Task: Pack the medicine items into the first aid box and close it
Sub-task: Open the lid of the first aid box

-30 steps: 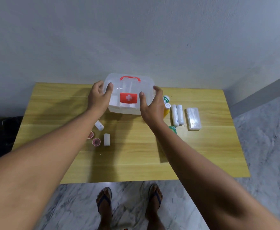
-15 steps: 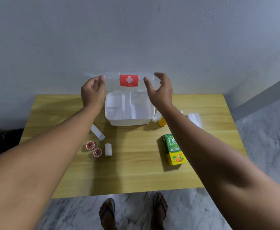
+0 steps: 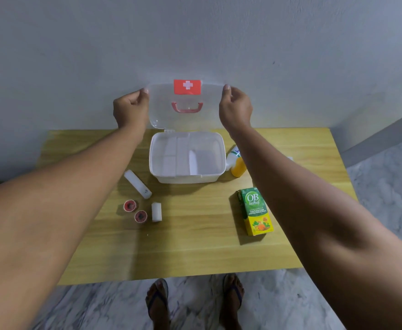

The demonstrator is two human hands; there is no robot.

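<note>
The white first aid box (image 3: 185, 178) stands open at the back middle of the table, its divided inside bare. Its clear lid (image 3: 166, 110), with a red cross label and a red handle, is swung up against the wall. My left hand (image 3: 131, 110) grips the lid's left edge and my right hand (image 3: 235, 108) grips its right edge. A white tube (image 3: 137, 184), two red-and-white tape rolls (image 3: 130, 206) (image 3: 140, 216) and a small white roll (image 3: 156, 212) lie left of the box. A green and yellow medicine carton (image 3: 255, 211) lies to the right.
The wooden table (image 3: 190, 248) stands against a grey wall. A yellow bottle with a white cap (image 3: 237, 163) lies beside the box, partly hidden by my right forearm. My feet in sandals stand on the marble floor below the table's front edge.
The box was shut with both hands on it. The lid has swung up and back to fully open, and both hands rose with it. The view shifted, showing the medicine carton.
</note>
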